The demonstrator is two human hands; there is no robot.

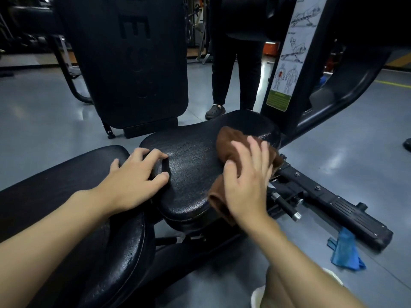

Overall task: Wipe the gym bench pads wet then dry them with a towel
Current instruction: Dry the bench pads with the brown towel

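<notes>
Pressing flat on a brown towel (229, 141), the right hand (246, 174) has its fingers straight and slightly spread, gripping nothing; its outline is a little blurred. The towel lies bunched on the right side of the seat pad (191, 165), with one end under the palm hanging over the pad's near right edge and the other end reaching toward the far right edge. The left hand (135, 174) rests open on the left, bridging the gap between the back pad (66, 196) and the seat pad: the thumb lies on the back pad and the loosely bent fingertips touch the seat pad. The seat pad's black skin is shiny and pebbled, with a sheen between the two hands. Both pads belong to one low surface, whose black steel beam (333, 205) runs out to the right on the grey floor (33, 107). A blue cloth (345, 250) lies crumpled on the floor just beside the near end of that beam, well apart from the towel. Beyond the seat pad stands an upright black pad (131, 63) on the far left. A person in dark trousers (235, 74) stands on the floor just behind the seat pad. To the far right a black post carries a white exercise chart (289, 52).
</notes>
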